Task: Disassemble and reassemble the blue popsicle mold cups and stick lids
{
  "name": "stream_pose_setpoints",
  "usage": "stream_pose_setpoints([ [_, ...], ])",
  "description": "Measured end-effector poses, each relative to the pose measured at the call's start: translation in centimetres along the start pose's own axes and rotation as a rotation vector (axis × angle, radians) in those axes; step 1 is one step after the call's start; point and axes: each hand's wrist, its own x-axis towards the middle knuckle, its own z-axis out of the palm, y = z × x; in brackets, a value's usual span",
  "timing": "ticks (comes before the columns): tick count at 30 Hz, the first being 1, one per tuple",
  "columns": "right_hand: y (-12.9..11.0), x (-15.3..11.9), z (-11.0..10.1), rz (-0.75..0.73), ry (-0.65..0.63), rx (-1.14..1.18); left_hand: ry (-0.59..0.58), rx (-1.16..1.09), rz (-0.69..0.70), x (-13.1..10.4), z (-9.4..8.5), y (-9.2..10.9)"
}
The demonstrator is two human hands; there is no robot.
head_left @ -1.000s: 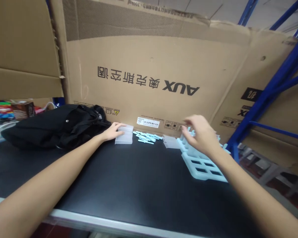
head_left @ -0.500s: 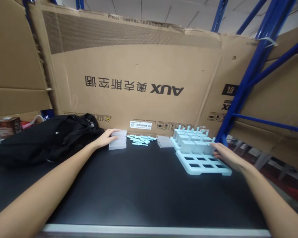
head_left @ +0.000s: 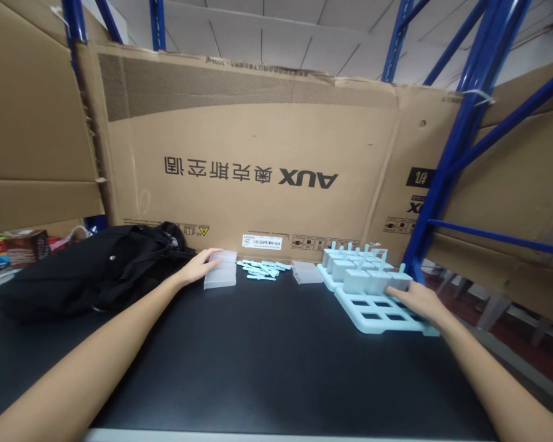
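At the back of the black table, my left hand [head_left: 201, 267] is at two translucent plastic pieces [head_left: 220, 280], thumb and fingers closed on the edge of one. To the right stands a light-blue ice pop mould set [head_left: 357, 280], several upright sticks rising from its cups. Its low front rack [head_left: 372, 320] has open square holes. My right hand [head_left: 417, 299] grips the front right cup [head_left: 400, 280], thumb on the near face; the other fingers are hidden behind. Loose light-blue sticks [head_left: 262, 269] lie piled between the hands, beside another translucent piece [head_left: 306, 272].
A black bag [head_left: 87, 270] lies on the left side of the table [head_left: 267, 368]. Behind stands a tall cardboard sheet [head_left: 249, 129] with printing. A blue metal rack post [head_left: 461, 135] rises at the right. Small coloured packages [head_left: 23, 248] sit at the far left.
The front of the light-blue mould set has shifted slightly right, and my right thumb now shows across the cup's near face. My left hand stays at the translucent pieces. The camera view has tilted up a little.
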Motion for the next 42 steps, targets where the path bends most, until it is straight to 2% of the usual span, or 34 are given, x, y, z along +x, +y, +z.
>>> stream_pose_setpoints([
  [6, -0.9, -0.9, 0.2, 0.025, 0.059, -0.023, 0.023, -0.050, -0.059, -0.4, -0.1, 0.4],
  [12, -0.8, -1.1, -0.4, 0.074, 0.128, 0.057, 0.037, -0.075, -0.094, -0.5, -0.4, 0.5],
  [14, -0.8, -1.4, -1.0, 0.099, 0.222, 0.158, 0.045, -0.081, -0.104, -0.5, -0.5, 0.5],
  [16, -1.2, -2.0, -1.7, 0.102, 0.372, 0.303, 0.052, -0.088, -0.110, -0.5, -0.4, 0.5],
  [18, -2.2, -2.7, -2.5, 0.049, 0.489, 0.438, 0.057, -0.099, -0.109, -0.5, -0.4, 0.5],
  [19, -3.1, -3.0, -2.8, 0.002, 0.506, 0.476, 0.058, -0.106, -0.107, -0.5, -0.4, 0.5],
  [22, -7.3, -3.4, -3.5, -0.162, 0.416, 0.521, 0.062, -0.123, -0.108, -0.4, -0.5, 0.4],
  [25, -13.5, -3.1, -3.1, -0.352, 0.143, 0.402, 0.076, -0.133, -0.113, -0.4, -0.6, 0.4],
  [28, -19.9, -2.6, -1.2, -0.471, -0.142, 0.164, 0.102, -0.142, -0.117, -0.4, -0.5, 0.4],
  [31, -24.6, -2.3, 1.5, -0.512, -0.307, -0.050, 0.119, -0.147, -0.126, -0.4, -0.3, 0.4],
  [35, -27.6, -2.2, 3.4, -0.517, -0.359, -0.242, 0.121, -0.149, -0.129, -0.3, -0.2, 0.4],
  [42, -30.3, -2.5, 3.4, -0.611, -0.316, -0.371, 0.118, -0.156, -0.145, -0.3, -0.2, 0.5],
])
